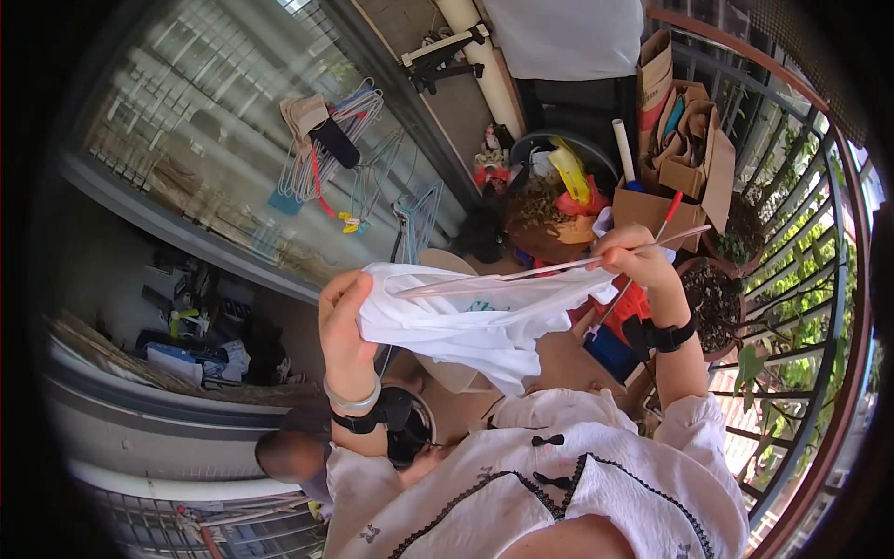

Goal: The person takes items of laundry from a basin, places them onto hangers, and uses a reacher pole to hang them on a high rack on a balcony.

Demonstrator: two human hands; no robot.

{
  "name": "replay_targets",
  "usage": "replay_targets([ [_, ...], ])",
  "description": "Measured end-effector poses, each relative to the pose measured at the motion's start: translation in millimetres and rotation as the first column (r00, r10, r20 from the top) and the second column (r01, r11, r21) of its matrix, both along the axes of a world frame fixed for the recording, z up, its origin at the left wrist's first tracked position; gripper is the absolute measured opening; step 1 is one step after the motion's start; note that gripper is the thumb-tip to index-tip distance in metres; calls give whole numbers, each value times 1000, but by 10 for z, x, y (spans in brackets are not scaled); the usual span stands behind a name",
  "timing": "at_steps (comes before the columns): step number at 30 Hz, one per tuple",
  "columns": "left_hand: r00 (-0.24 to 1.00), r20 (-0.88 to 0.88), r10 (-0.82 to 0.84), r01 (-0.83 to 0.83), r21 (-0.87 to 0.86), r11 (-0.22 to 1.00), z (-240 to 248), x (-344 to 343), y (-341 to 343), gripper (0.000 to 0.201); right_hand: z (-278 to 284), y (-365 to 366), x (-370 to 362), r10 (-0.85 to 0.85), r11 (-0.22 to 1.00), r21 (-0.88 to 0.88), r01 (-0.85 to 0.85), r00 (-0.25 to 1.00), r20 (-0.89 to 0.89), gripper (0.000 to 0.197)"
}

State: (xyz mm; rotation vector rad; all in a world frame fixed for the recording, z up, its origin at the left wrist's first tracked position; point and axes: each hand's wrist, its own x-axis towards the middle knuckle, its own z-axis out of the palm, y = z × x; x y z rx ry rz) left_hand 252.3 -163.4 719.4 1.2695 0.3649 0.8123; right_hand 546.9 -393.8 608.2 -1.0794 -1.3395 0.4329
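A white shirt (pixel 466 337) with a bit of green print is stretched between my two hands in front of my chest. My left hand (pixel 346 315) is closed on its left end, thumb uppermost. A pale pink clothes hanger (pixel 521 273) runs along the shirt's upper edge, its left part lying inside the cloth. My right hand (pixel 633 256) pinches the hanger near the right end of the shirt, and the hanger's tip sticks out past the fingers. Cloth also touches that hand; whether the fingers grip it, I cannot tell.
Bunched hangers (pixel 321 154) hang by the glass door at left. Ahead stand a filled dark tub (pixel 610 154) and a cardboard box (pixel 722 177). Potted plants (pixel 712 298) line the railing (pixel 829 307) at right. Another person (pixel 284 455) is at lower left. A red-tipped rod (pixel 673 203) stands behind my right hand.
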Motion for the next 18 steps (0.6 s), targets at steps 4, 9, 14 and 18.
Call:
replay_targets([
  [4, 991, -87, 100, -69, 307, 949, 17, 64, 48, 17, 393, 9, -223, 81, 970, -221, -99, 993, -89, 26],
  [9, 992, -30, 126, -118, 199, 973, -28, 113, 134, 16, 825, -137, -34, 104, 980, -136, -143, 960, -260, 24],
  [14, 991, 49, 127, -130, 78, 988, -144, 146, 145, 17, 872, -38, -53, 43, 896, -444, -20, 998, 43, 25],
  [18, 980, -186, 67, 32, 480, 877, -107, 156, 135, 18, 1007, 35, -168, 180, 874, -442, -203, 979, -96, 24],
])
